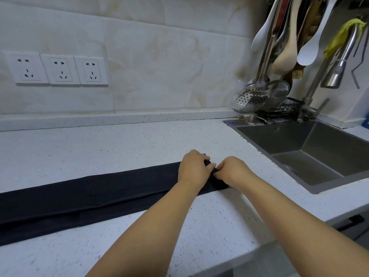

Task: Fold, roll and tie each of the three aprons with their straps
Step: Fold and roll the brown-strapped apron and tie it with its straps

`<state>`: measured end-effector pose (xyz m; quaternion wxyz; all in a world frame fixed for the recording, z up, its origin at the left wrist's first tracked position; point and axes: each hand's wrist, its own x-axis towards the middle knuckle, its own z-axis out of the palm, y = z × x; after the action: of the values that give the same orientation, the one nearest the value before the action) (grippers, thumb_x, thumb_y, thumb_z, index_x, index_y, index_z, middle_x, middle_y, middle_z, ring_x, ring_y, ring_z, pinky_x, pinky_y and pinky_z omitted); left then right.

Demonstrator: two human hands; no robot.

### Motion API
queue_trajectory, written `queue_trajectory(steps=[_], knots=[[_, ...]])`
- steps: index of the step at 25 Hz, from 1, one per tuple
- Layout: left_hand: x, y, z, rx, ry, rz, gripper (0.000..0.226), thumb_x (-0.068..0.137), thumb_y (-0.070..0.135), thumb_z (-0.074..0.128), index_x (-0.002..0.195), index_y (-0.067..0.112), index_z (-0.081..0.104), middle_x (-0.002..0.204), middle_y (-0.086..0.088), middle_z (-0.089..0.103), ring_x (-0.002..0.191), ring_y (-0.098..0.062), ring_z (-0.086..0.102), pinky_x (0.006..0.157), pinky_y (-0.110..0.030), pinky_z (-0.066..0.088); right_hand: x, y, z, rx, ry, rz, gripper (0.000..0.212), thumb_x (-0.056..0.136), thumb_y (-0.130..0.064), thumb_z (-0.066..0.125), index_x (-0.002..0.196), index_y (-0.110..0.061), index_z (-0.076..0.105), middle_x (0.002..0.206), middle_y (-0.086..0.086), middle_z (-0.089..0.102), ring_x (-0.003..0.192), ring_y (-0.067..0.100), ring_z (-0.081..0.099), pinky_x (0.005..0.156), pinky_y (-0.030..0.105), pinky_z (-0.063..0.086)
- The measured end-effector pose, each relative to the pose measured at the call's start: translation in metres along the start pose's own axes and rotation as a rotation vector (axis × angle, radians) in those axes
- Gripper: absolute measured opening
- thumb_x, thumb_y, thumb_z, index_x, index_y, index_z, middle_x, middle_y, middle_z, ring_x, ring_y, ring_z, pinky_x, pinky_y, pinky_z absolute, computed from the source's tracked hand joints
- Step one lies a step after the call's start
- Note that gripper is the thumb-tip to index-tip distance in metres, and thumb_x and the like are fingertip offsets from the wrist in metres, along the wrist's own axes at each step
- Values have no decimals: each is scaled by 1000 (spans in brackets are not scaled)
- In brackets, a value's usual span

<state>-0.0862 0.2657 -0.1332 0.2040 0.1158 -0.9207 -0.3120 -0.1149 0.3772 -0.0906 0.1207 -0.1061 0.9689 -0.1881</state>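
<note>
Head cam: black apron (83, 198), folded into a long strip, lies across speckled counter (111, 148). L hand (192, 166) & R hand (231, 170) both grasp its rolled end near the sink (311, 148).

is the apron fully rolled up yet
No, only the end gripped by the left hand and right hand is rolled; the rest of the apron lies flat on the counter.
</note>
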Motion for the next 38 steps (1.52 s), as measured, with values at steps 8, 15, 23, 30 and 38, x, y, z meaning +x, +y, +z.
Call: queue_trajectory(steps=[8, 15, 23, 30, 38], knots=[[-4, -10, -15, 288, -102, 128, 36, 99, 26, 42, 133, 27, 54, 123, 0, 52, 113, -22, 45, 90, -32, 39, -24, -22, 36, -267, 385, -284, 19, 94, -8, 43, 109, -12, 53, 110, 7, 51, 101, 22, 48, 68, 23, 32], [-6, -16, -18, 186, -148, -8, 37, 99, 31, 44, 132, 44, 54, 129, 4, 52, 121, -21, 38, 94, -38, 33, -18, -11, 11, 117, 84, -208, 21, 93, -13, 52, 74, -12, 60, 73, 3, 55, 75, 21, 51, 59, 24, 37], [-17, -11, -19, 73, -49, -15, 36, 88, 9, 42, 100, 22, 73, 96, -1, 62, 96, -22, 50, 76, -32, 41, -13, -21, 24, -46, 167, -107, 8, 87, -11, 48, 80, -12, 49, 76, 3, 47, 65, 20, 45, 49, 25, 28], [-15, -18, -27, -71, -56, -103, 42, 88, 14, 55, 51, 17, 36, 51, 2, 36, 52, -17, 31, 46, -27, 21, -31, -30, 32, -147, 260, -245, 18, 94, -10, 43, 95, -7, 60, 92, 7, 50, 87, 29, 53, 57, 26, 32], [-22, -22, -28, 84, -119, 4, 29, 99, 23, 50, 122, 12, 64, 122, -5, 58, 114, -22, 54, 87, -30, 46, -1, -33, 13, -10, -47, -36, 18, 85, -13, 59, 95, 0, 66, 77, 10, 57, 72, 25, 53, 62, 25, 42]])
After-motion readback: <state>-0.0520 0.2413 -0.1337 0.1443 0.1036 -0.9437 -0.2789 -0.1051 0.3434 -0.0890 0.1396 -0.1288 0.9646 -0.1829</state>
